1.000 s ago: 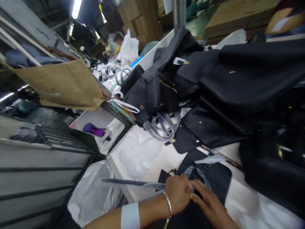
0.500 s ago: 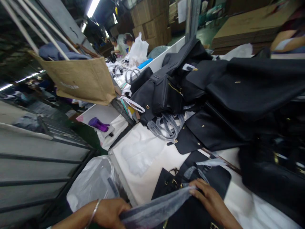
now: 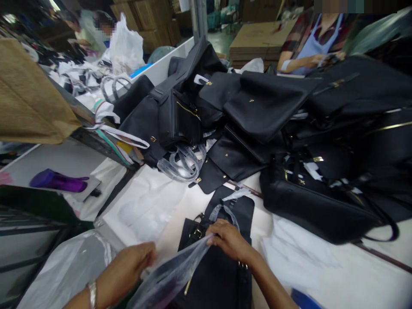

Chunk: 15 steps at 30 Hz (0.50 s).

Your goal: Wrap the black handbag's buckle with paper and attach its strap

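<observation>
A black bag (image 3: pixel 222 274) with gold-coloured buckles and a zip lies on the white table in front of me. Across its left side stretches a strip of clear plastic film (image 3: pixel 174 266). My right hand (image 3: pixel 230 240), above the bag's upper part, pinches the film's upper end. To the left of the bag, my left hand (image 3: pixel 130 264) is closed, its fingertips at the film's edge; its grip is partly hidden. A plastic-wrapped handle (image 3: pixel 236 219) arches just beyond my right hand.
Black bags (image 3: pixel 267 103) are heaped across the far side and right. Plastic-wrapped handles (image 3: pixel 183 165) and thin white sheets (image 3: pixel 299 253) lie on the table. A clear plastic bag (image 3: pixel 71 266) hangs at the left edge, near a purple bottle (image 3: pixel 59 180). A co-worker (image 3: pixel 309 51) is opposite.
The view has swung to the right, bringing the co-worker and more black bags into sight. My left hand has shifted up along the film; my right hand keeps its pinch on the end.
</observation>
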Available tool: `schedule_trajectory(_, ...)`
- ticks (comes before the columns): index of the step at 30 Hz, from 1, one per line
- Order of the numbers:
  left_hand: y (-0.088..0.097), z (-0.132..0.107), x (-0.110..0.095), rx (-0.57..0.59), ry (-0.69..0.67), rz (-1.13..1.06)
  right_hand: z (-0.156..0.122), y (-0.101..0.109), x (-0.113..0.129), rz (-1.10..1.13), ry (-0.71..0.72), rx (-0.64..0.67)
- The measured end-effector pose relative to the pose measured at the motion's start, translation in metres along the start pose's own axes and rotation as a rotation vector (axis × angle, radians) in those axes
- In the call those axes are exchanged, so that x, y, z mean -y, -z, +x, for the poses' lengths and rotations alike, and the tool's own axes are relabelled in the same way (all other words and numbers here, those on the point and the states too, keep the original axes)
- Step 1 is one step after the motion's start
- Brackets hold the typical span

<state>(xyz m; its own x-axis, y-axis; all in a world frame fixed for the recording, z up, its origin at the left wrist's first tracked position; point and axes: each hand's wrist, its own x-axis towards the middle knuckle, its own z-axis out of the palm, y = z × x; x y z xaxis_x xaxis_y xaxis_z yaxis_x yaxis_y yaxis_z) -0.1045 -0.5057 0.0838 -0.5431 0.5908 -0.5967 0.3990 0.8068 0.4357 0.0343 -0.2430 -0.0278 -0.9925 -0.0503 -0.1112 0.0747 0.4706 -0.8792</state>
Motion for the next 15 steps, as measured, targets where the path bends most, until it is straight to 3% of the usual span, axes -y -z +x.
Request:
schedule_trajectory(3, -0.013, 0.041, -0.042, 0.041, -0.201, -0.069, 0.002, -0.001, 0.002, 0.011, -0.010, -0.021)
schedule_trajectory(6, -0.040, 0.066, -0.071, 0.168, -0.232, 0.051, 0.000, -0.004, -0.002, 0.037, -0.033, -0.057)
schedule_trajectory(10, -0.061, 0.086, -0.076, 0.254, -0.246, 0.198, -0.006, -0.006, -0.012, 0.075, -0.073, -0.088)
schedule_trajectory(13, -0.062, 0.096, -0.073, 0.248, -0.285, 0.158, -0.009, -0.001, -0.019, 0.124, -0.053, -0.088)
schedule_trajectory(15, -0.061, 0.100, -0.072, 0.288, -0.233, 0.078, -0.013, 0.005, -0.025, 0.154, -0.029, -0.103)
